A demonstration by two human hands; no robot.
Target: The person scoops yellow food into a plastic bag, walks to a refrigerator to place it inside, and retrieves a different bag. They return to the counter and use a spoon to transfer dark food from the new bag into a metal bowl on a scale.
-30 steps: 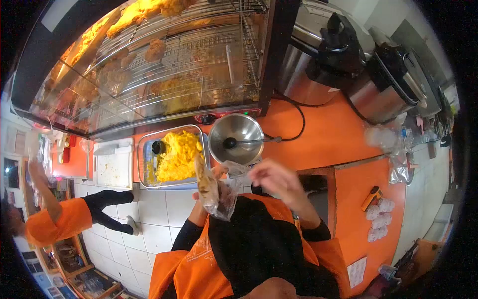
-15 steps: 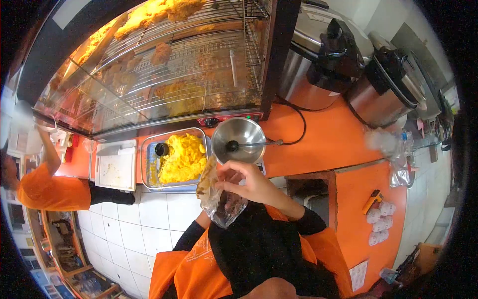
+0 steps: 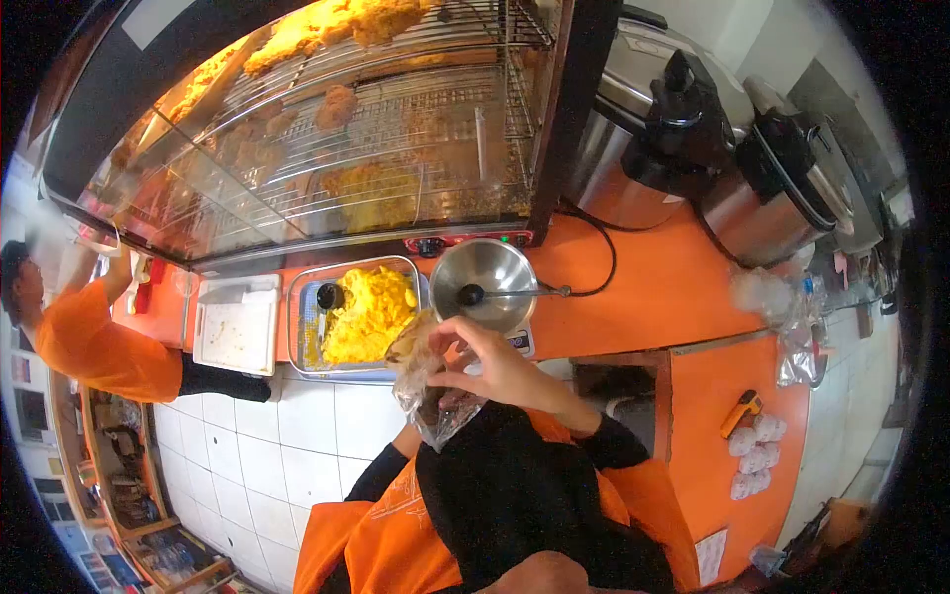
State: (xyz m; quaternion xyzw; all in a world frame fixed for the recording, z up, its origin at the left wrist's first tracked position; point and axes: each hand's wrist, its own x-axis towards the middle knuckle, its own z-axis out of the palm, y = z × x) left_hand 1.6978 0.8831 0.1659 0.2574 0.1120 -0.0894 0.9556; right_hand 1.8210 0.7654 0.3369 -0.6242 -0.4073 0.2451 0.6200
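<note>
A clear plastic bag [image 3: 424,404] with something brownish showing through it is held in front of my chest. My right hand [image 3: 485,364] has its fingers and thumb curled at the bag's upper right side. Most of my left hand [image 3: 450,398] is hidden behind the bag, which it supports from below. Just beyond the bag is a metal tray [image 3: 294,332] with yellow food [image 3: 371,315] and a small black cup [image 3: 330,295] in it. Close past my right fingers stands a steel bowl [image 3: 505,259] with a black ladle [image 3: 471,294] resting inside, on a scale [image 3: 522,342].
A glass warming cabinet [image 3: 327,148] with fried food stands behind the tray. To the right are steel cookers [image 3: 633,148] on the orange counter [image 3: 653,287]. A white cutting board [image 3: 237,327] with a knife lies left. At far left, a person [image 3: 104,342] in orange works.
The view has shifted slightly, so the counter things sit a little lower and to the right. The bag has turned a little in my hands, and my right fingers have shifted at its top.
</note>
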